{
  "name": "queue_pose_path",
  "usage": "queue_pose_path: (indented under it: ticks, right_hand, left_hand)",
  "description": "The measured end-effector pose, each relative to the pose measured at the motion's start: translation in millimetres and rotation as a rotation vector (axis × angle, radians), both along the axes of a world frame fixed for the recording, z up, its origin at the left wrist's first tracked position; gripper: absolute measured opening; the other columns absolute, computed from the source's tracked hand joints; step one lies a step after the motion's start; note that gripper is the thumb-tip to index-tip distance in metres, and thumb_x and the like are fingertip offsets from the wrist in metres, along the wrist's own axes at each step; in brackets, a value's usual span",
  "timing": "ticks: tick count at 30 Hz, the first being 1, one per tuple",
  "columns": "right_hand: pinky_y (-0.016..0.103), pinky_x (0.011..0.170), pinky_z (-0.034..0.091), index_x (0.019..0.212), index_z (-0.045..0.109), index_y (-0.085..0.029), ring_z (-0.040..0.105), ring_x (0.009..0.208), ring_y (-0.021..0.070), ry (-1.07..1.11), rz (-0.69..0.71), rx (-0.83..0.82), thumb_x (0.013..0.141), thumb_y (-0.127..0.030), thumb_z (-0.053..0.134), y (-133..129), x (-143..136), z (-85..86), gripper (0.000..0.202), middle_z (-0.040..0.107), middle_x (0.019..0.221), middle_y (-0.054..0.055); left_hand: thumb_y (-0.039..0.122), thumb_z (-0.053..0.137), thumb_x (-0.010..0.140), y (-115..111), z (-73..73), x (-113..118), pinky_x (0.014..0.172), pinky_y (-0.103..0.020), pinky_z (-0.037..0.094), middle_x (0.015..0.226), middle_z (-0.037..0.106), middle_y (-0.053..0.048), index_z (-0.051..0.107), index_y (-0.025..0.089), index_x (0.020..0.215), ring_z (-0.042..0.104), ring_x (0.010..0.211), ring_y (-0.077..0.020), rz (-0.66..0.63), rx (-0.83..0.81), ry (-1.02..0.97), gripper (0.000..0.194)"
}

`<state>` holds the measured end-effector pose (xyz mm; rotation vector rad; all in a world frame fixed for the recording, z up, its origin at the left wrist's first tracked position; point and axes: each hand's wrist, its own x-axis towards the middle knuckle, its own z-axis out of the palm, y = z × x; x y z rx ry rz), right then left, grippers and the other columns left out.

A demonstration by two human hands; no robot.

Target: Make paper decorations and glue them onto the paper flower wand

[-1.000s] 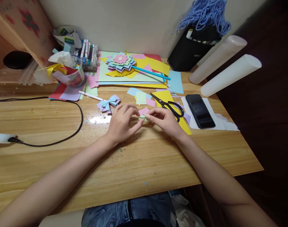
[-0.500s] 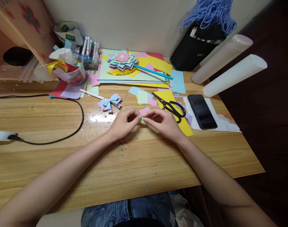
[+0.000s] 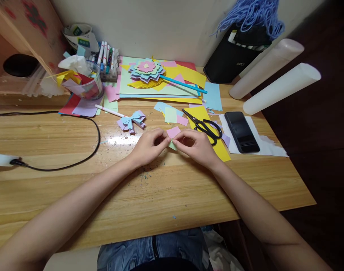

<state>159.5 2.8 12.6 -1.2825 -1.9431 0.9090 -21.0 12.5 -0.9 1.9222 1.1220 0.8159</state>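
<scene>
– while the wooden desk lies under it all, what stands out, going down in size?
– a stack of coloured sheets at the back, with a layered paper flower resting on it
– then?
– a yellow sheet, and then the left hand and the right hand, close together
– and smaller?
– black scissors on that yellow sheet, beyond the right hand; a paper bow beyond the left
– and the little bits?
– a pink piece lies just beyond the hands; smallest, the green paper sits between them, each thumb and forefinger clamped on it
</scene>
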Motion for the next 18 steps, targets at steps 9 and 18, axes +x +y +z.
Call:
queue_pose_path:
  ticks: [9,18]
  right_hand:
    - [0.026,0.058,0.044,0.068,0.061,-0.016,0.054,0.061,0.0118,0.192,-0.058,-0.193,0.075,-0.028,0.063,2.3,-1.9,-5.1,0.015,0.062,0.068,0.002]
    - [0.026,0.058,0.044,0.069,0.062,-0.015,0.055,0.06,0.0113,0.299,-0.046,-0.329,0.074,-0.03,0.065,3.4,-3.8,-8.6,0.017,0.061,0.067,0.001]
  left_hand:
    - [0.029,0.058,0.078,-1.5,-0.7,0.4,0.053,-0.021,0.034,0.063,0.054,0.002,0.058,0.014,0.073,0.044,0.055,-0.0087,0.018,0.021,-0.029,0.015]
    - [0.026,0.057,0.077,-1.7,-0.2,0.2,0.052,-0.021,0.033,0.062,0.053,0.002,0.058,0.014,0.073,0.044,0.055,-0.0088,0.01,-0.021,-0.031,0.013]
